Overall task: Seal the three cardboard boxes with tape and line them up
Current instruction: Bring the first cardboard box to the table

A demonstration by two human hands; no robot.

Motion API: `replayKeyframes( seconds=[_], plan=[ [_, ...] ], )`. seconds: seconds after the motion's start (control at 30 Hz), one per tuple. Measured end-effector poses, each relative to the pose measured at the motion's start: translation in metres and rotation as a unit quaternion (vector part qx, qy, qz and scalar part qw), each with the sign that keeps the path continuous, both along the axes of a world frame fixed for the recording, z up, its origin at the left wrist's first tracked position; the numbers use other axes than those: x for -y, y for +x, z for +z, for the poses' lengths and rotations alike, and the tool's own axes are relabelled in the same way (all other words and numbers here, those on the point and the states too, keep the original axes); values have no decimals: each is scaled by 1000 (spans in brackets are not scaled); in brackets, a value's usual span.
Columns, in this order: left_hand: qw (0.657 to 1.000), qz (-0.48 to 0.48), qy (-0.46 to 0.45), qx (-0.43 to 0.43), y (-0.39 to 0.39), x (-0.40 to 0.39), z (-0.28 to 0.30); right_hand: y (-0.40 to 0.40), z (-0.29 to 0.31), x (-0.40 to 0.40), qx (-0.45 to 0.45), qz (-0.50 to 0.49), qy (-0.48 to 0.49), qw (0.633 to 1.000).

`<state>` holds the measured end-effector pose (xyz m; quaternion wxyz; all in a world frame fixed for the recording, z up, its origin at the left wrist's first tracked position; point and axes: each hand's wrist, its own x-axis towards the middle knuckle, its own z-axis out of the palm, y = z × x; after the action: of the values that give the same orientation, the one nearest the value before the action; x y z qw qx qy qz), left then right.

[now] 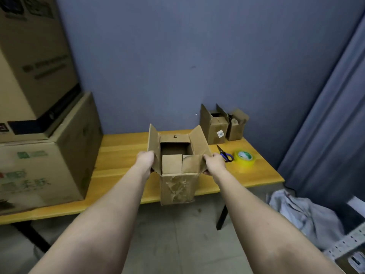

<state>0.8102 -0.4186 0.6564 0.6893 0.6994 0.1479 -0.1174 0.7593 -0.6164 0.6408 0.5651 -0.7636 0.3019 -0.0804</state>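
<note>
Two big printed cartons (39, 119) crowd the left end of the wooden table (122, 147) — their lettering is too blurred to read. At the far right corner stand two small open boxes (223, 125), one bearing a white sticker; blue-handled scissors (225, 154) and a yellow tape roll (244, 158) lie just before them. At the table's near edge, the left hand (146, 160) and right hand (214, 164) each grip a side flap of the open cardboard box (177, 171), its front covered in crinkled old tape.

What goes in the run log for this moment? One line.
left hand: grips open box | right hand: grips box | tape roll, scissors: untouched | sealed: none
</note>
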Motion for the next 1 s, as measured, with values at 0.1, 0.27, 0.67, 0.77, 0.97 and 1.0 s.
replayKeyframes(
  seconds=[0.1,0.27,0.67,0.77,0.97,1.0],
  plan=[
    [1000,0,11,4,45,-9,2,51,2,-8,4,16,-12,1000],
    [999,12,36,-3,111,-23,-5,122,-8,-22,-6,41,-29,999],
    [996,48,65,-42,266,-22,-36,294,-42,-17,-47,92,-48,993],
    [994,51,79,-47,304,-19,-43,338,-48,-12,-50,106,-36,992],
    [994,66,80,-44,363,-19,-60,406,-65,-8,-84,128,26,988],
    [993,70,78,-48,370,-20,-62,415,-68,-9,-91,124,40,987]
  ],
)
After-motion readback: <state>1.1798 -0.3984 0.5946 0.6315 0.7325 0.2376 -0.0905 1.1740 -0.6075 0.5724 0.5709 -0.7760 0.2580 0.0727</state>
